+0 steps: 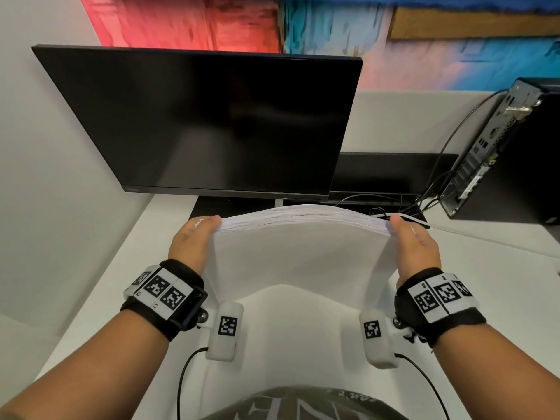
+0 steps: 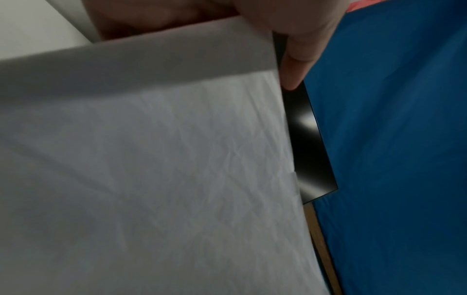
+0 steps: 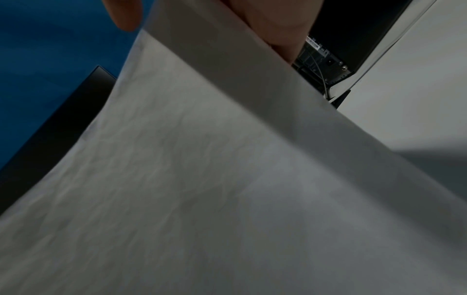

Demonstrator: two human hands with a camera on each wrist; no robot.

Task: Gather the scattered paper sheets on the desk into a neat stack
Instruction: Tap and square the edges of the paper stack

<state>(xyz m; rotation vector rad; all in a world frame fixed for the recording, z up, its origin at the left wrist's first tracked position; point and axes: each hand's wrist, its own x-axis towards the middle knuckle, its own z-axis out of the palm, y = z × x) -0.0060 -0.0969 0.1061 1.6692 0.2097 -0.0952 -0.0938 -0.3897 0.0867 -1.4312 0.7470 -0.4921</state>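
Observation:
A thick stack of white paper sheets stands on edge above the white desk, bowed so its top edge arches upward. My left hand grips the stack's left side, thumb on the near face. On the opposite side my right hand holds it the same way. The left wrist view is filled by the crinkled paper stack, with my thumb along its edge. In the right wrist view the paper stack covers most of the picture, with fingers pressed on its upper edge.
A black monitor stands right behind the stack. A black computer tower with cables sits at the right rear. A white wall closes the left side. The desk surface lies below and to either side of my wrists.

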